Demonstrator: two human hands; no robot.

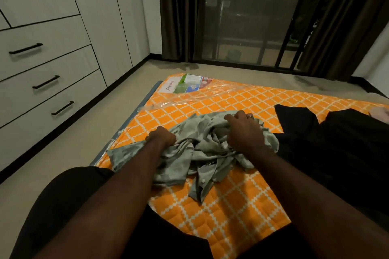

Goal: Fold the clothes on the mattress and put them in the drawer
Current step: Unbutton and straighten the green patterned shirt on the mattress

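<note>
A crumpled grey-green button shirt lies in a heap on the orange checked mattress. My left hand grips the shirt's left side with curled fingers. At the top right of the heap my right hand, a ring on one finger, clutches a bunch of the same cloth. A black garment lies spread on the mattress to the right of the shirt. White drawers with black bar handles stand shut along the left wall.
Beige floor runs between the mattress and the drawers. Dark curtains and a glass sliding door close off the far side. Clear plastic wrap with a printed label covers the mattress's far corner. My knees in black shorts are at the bottom.
</note>
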